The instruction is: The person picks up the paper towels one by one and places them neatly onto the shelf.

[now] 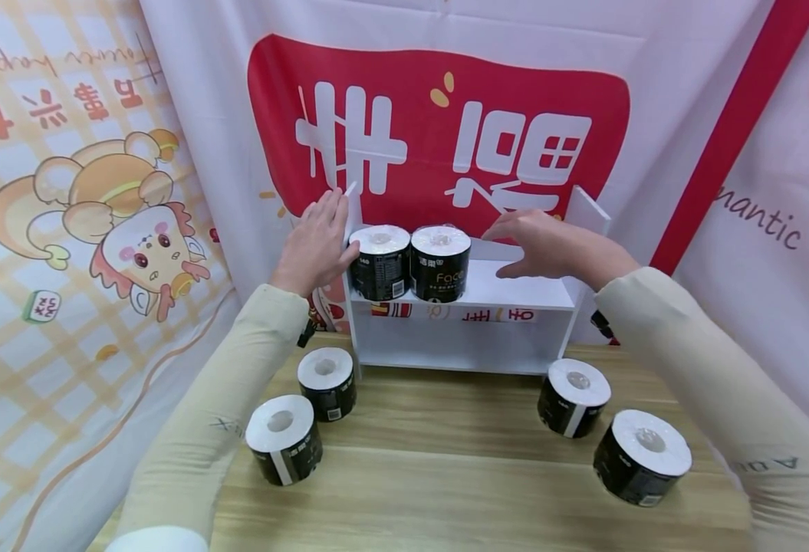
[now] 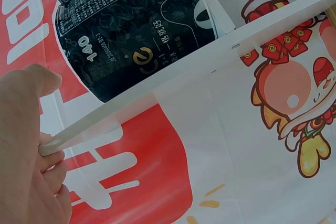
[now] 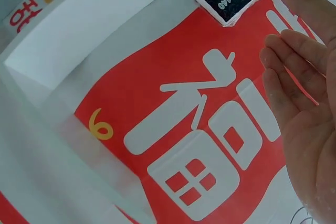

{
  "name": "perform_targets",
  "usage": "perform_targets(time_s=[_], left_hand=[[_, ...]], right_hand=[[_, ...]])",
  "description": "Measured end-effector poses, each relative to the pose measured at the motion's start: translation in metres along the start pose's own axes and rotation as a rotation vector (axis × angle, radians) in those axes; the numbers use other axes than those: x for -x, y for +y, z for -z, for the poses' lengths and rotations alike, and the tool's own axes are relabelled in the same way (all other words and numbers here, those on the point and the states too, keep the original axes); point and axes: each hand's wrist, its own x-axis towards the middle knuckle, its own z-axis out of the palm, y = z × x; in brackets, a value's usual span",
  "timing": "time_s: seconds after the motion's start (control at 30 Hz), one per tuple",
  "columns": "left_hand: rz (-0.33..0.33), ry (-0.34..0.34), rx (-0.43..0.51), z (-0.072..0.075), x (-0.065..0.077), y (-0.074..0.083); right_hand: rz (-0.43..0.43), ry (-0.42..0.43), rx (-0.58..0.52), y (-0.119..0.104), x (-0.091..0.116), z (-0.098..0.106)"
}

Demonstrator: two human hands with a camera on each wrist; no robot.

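Observation:
Two toilet paper rolls in black wrappers stand side by side on the upper board of a small white shelf [image 1: 514, 287]: a left roll [image 1: 380, 264] and a right roll [image 1: 440, 264]. My left hand [image 1: 316, 238] is at the top of the shelf's left side panel [image 2: 136, 100], fingers on its outer side, thumb [image 2: 44, 80] on the inner side near the left roll. To the right of the right roll, my right hand [image 1: 549, 244] hovers above the upper board, fingers apart from the thumb and holding nothing. In the right wrist view its palm [image 3: 315, 145] shows bare.
On the wooden table [image 1: 439, 460] two more rolls stand at left, a rear one [image 1: 328, 387] and a front one [image 1: 285, 441]. Two others stand at right, a rear one [image 1: 573, 399] and a front one [image 1: 642, 460]. A printed cloth [image 1: 439, 130] hangs behind the shelf.

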Motion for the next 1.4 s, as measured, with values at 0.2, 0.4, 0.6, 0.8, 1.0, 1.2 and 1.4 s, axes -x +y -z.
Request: perform_targets(time_s=[0.2,0.4,0.6,0.8,1.0,1.2,1.4], left_hand=[[0.000,0.000,0.006,-0.002,0.000,0.000],[0.004,-0.002,0.009,-0.002,-0.001,-0.001],[0.009,-0.012,0.010,0.000,-0.001,0.000],[0.008,-0.015,0.003,0.000,-0.001,0.000],[0.014,-0.009,0.003,0.001,0.000,0.000],[0.007,-0.011,-0.003,0.000,0.000,0.000],[0.006,-0.004,-0.004,-0.001,0.000,0.000]], right_hand=[[0.015,-0.009,0.023,0.006,0.017,-0.001],[0.024,-0.006,0.029,0.014,0.034,-0.004],[0.004,0.008,0.015,0.024,0.051,-0.009],[-0.011,0.021,0.010,0.036,0.066,-0.017],[-0.013,0.006,-0.013,0.050,0.078,-0.027],[-0.034,-0.020,-0.054,0.061,0.090,-0.048],[-0.041,-0.053,-0.067,0.069,0.099,-0.067]])
